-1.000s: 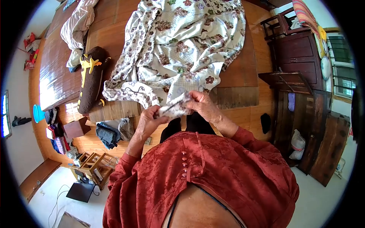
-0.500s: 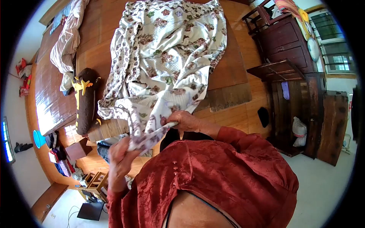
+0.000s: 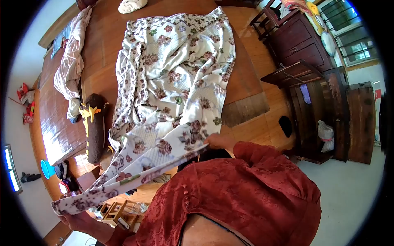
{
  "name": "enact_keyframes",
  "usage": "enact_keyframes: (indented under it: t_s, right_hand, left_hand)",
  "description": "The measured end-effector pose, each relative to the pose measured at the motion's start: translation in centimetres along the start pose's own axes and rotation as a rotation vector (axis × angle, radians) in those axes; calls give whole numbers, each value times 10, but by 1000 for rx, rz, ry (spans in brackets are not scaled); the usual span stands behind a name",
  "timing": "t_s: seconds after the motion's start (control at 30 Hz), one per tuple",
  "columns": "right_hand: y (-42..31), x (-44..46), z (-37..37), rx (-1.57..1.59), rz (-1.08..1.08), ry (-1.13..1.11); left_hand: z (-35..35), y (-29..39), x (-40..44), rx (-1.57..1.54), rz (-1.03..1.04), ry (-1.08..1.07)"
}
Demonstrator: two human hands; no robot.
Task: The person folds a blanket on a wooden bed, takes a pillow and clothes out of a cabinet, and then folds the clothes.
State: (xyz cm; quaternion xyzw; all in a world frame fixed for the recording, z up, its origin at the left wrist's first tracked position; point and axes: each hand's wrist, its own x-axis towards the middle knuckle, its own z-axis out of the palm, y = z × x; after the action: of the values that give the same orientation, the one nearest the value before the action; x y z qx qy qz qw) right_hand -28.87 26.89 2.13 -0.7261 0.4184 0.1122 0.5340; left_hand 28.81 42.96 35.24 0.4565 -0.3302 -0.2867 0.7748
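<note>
A white blanket (image 3: 164, 78) with brown and purple flowers lies rumpled over the brown wooden surface in front of me. Its near edge is lifted and stretched between my two hands. At the lower left, my left hand (image 3: 80, 221) is closed on one corner, with its fingertips partly behind the cloth. My right hand (image 3: 221, 142), close to my waist, pinches the same edge farther right. The far part of the blanket rests flat with several folds and wrinkles.
A brown plush bolster (image 3: 95, 131) with yellow trim lies left of the blanket. Beyond it is a pinkish bundled cloth (image 3: 70, 67). On the right, a dark wooden cabinet (image 3: 303, 45) has its door open. A blue basin (image 3: 47, 169) and wooden stool (image 3: 119, 213) stand lower left.
My left hand has swung outward to the lower left, pulling the blanket's near edge long and taut. My right hand has shifted slightly right, still gripping. The view has tilted, showing more of the far end.
</note>
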Motion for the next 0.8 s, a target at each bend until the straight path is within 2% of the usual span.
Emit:
enact_keyframes:
  t_s: [0.07, 0.2, 0.23, 0.27, 0.33, 0.37, 0.4, 0.43, 0.53, 0.57, 0.7, 0.73, 0.77, 0.8]
  right_hand:
    - [-1, -13, -2, 105, 116, -42]
    - [-2, -25, -15, -78, 62, -16]
    - [-3, -23, -21, -123, 84, -57]
    - [-3, -21, -28, -169, 105, -98]
    - [15, -10, -30, -112, 66, 22]
    - [30, 0, -30, -178, -4, 92]
    - [32, 5, -36, -244, -75, 160]
    - [35, 9, -44, -348, -233, 269]
    - [10, -6, -76, -221, -122, 270]
    - [37, 5, -62, -244, -159, 401]
    - [1, -51, -67, 200, 204, 324]
    - [47, -43, -25, 383, 107, 354]
    - [-3, -70, -38, 453, 319, 144]
    - [37, -57, -2, 461, 331, -41]
  left_hand:
    - [-17, 3, 18, 40, -12, 21]
    - [-21, 4, 55, 223, 77, 257]
    - [-50, 5, 73, 448, 108, 292]
    - [-53, 7, 83, 401, 108, 245]
    - [-56, 18, 99, 313, 103, 152]
    - [-71, 22, 112, 315, 105, 195]
    - [-75, 24, 120, 333, 93, 141]
    - [-81, 27, 125, 352, 80, 91]
    - [-92, 27, 141, 351, 45, 66]
    - [-91, 22, 144, 351, 45, 48]
    - [-92, -3, 157, 402, 40, 13]
    - [-82, -9, 158, 420, 41, 16]
    - [-73, -15, 158, 437, 42, 19]
    - [-58, -21, 157, 417, 37, 22]
